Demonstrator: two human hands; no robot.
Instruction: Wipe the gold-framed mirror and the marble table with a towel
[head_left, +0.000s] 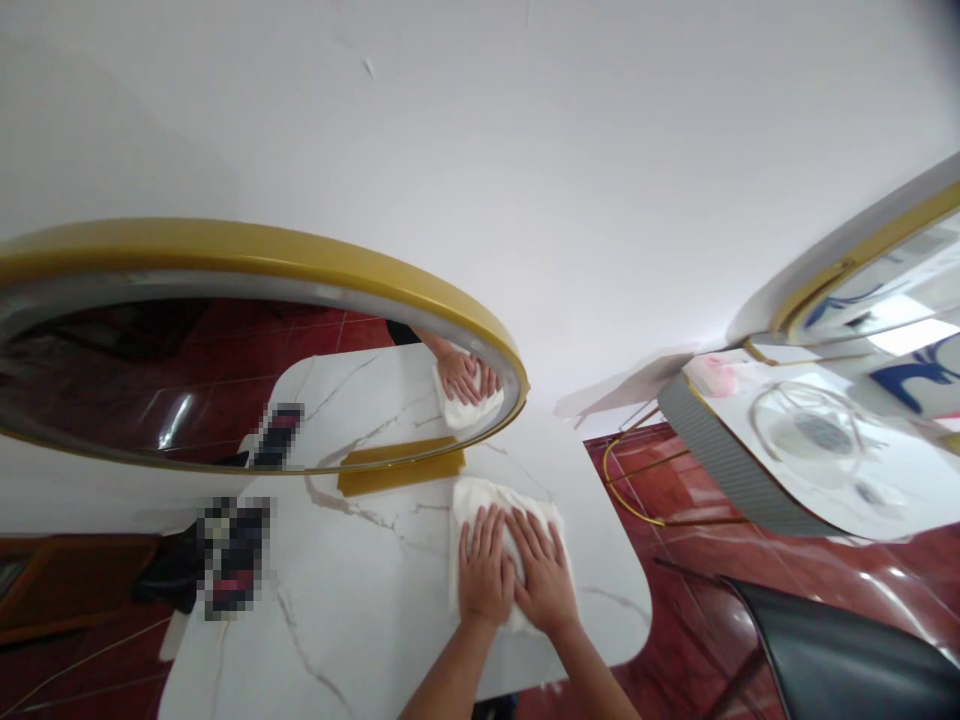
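Both my hands press flat on a white cloth that lies on a white marble-pattern tabletop. My left hand lies with its fingers stretched out on the cloth's left half. My right hand lies beside it, fingers spread, touching the left hand. Just behind the cloth stands an oval mirror with a gold frame on a gold base. In the mirror, the hands and the cloth appear as a reflection.
A blurred dark object sits on the table's left side. The table's rounded right edge borders a red tiled floor. A second white table with another gold-framed mirror stands at the right. A black chair is at the lower right.
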